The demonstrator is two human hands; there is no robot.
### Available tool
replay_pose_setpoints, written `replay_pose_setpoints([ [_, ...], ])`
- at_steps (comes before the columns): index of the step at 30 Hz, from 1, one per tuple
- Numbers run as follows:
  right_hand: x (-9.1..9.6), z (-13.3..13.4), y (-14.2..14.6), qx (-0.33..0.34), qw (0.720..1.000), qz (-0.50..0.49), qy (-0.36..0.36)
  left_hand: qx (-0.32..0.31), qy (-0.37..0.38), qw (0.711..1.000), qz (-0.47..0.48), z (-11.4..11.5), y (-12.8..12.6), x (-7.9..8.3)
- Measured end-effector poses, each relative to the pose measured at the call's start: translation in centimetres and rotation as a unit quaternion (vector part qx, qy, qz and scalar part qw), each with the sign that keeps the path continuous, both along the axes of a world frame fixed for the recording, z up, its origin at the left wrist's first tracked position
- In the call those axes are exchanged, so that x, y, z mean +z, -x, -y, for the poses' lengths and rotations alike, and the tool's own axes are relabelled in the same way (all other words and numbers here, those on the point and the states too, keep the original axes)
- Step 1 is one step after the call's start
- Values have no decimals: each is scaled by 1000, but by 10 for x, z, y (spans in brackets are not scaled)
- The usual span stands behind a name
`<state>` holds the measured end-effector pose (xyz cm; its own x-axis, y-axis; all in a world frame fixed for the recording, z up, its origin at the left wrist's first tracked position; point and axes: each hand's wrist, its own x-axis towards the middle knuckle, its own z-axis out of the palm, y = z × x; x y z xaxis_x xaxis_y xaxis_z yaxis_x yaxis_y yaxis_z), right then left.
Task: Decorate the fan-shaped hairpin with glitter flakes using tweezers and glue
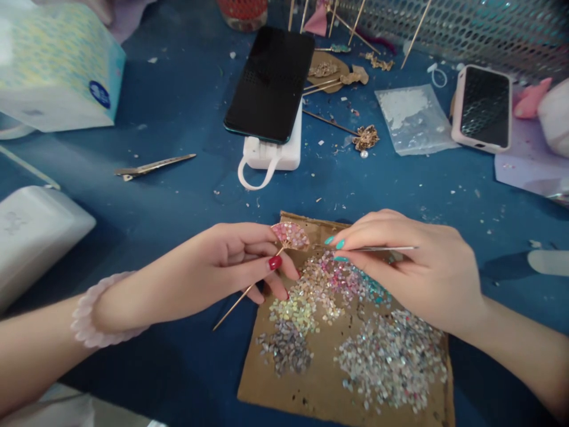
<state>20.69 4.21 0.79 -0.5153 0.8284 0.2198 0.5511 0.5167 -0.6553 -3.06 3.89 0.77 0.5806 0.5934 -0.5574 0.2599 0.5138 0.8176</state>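
Observation:
Between the thumb and fingers of my left hand (pixel 240 261) is a gold hairpin (pixel 291 234) with a fan-shaped head covered in pink chips; its thin stick slants down to the left. My right hand (pixel 413 267) pinches a thin metal tool (pixel 377 248), perhaps tweezers, its tip close to the fan's right edge. Whether the tip touches the fan or carries a chip is too small to tell. Below both hands lies a piece of cardboard (pixel 320 379) bearing piles of small chips: pink chips (pixel 344 276), yellow chips (pixel 293 311), grey chips (pixel 287 350) and clear chips (pixel 395 359).
A black phone (pixel 273 83) rests on a white power bank (pixel 271 155). A metal hair clip (pixel 155 166) lies left of it. Behind are a flower hairpin (pixel 365 138), a plastic bag (pixel 415 118) and a pink-cased phone (pixel 483 107). A tissue pack (pixel 57 65) stands far left.

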Motion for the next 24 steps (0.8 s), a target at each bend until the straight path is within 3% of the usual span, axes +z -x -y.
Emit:
replay_pose_setpoints([
  [13, -1, 1, 0, 9, 1000, -3, -12, 77, 71, 993, 45, -1, 0, 7],
  [24, -2, 1, 0, 11, 1000, -9, -19, 121, 73, 985, 102, -4, 2, 11],
])
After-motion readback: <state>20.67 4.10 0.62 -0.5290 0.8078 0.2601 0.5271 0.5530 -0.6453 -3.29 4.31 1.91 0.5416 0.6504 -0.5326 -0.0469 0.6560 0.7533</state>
